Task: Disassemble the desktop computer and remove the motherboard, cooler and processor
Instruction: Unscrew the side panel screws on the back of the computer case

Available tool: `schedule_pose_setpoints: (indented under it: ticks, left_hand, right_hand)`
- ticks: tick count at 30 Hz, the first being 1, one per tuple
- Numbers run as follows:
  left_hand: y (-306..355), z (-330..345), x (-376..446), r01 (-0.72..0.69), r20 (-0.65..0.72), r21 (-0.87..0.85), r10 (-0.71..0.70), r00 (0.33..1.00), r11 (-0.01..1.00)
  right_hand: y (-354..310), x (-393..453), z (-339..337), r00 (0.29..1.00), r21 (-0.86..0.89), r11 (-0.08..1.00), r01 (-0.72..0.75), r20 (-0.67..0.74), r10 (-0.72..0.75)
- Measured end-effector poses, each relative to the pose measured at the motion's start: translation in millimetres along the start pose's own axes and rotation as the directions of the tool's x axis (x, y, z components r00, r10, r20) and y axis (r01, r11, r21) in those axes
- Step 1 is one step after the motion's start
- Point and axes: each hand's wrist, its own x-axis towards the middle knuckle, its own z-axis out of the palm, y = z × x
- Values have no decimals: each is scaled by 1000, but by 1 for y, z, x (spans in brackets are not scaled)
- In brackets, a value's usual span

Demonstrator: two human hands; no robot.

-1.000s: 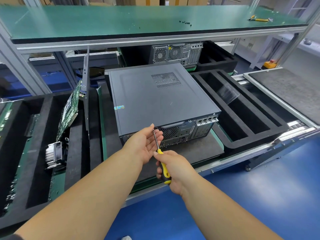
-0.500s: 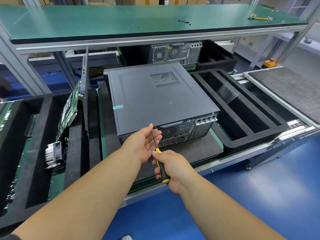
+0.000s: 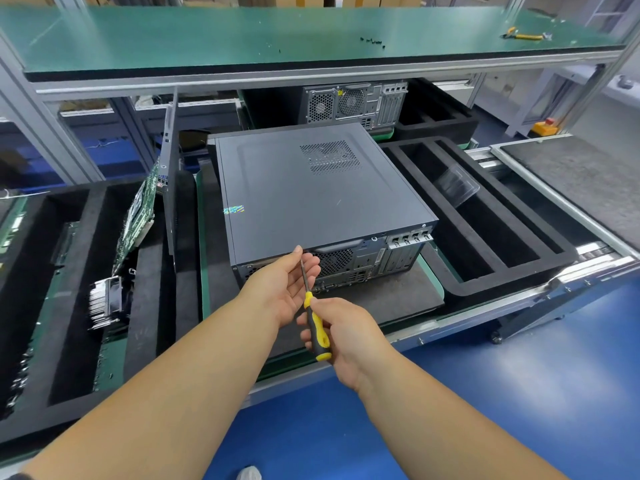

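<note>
A workshop bench with a blue floor [image 3: 519,393] below and a long green-topped shelf [image 3: 207,32] overhead fills my view. My right hand [image 3: 346,336] is wrapped round the black-and-yellow handle of a slim metal-shafted screwdriver [image 3: 316,327], whose shaft points up and away from me. My left hand [image 3: 285,284] is spread open just left of that shaft, palm turned toward it, fingers relaxed; whether they touch the metal I cannot tell. Directly beyond both hands lies the dark grey metal desktop computer case [image 3: 311,195], flat on its side with its cover on, its vented rear panel facing me just past the screwdriver tip. It rests on a grey mat [image 3: 398,299]. Right of my grip is a black foam tray [image 3: 485,237] with long slots. Left of my left hand, a green circuit board [image 3: 138,216] leans in another black foam tray [image 3: 34,271], beside a finned silver heatsink [image 3: 105,301].
</note>
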Motion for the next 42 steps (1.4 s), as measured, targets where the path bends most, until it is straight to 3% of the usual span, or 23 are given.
schedule_pose_setpoints:
  ticks: [6,12,21,26,32,42]
  left_hand:
    - [1,2,-1,-22,-14,10,22,1000,1000]
    - [0,0,-4,-15,-70,39,17,997,999]
    - [1,0,-2,-29,-66,36,32,997,999]
    - [-1,1,0,-40,-75,27,42,996,999]
    - [-1,0,2,-8,-78,24,10,997,1000]
    - [-1,1,3,-40,-62,32,42,997,999]
  right_hand:
    - [4,5,-5,993,-64,993,99,-58,-103]
    - [-2,5,2,995,169,980,-104,10,104]
    - [-1,6,-1,997,-93,994,-59,-46,55]
    - [0,7,-2,1000,-85,996,-8,-21,6]
    - [2,6,-1,994,118,988,-101,57,95]
    - [-1,8,-2,1000,-91,996,-9,-2,9]
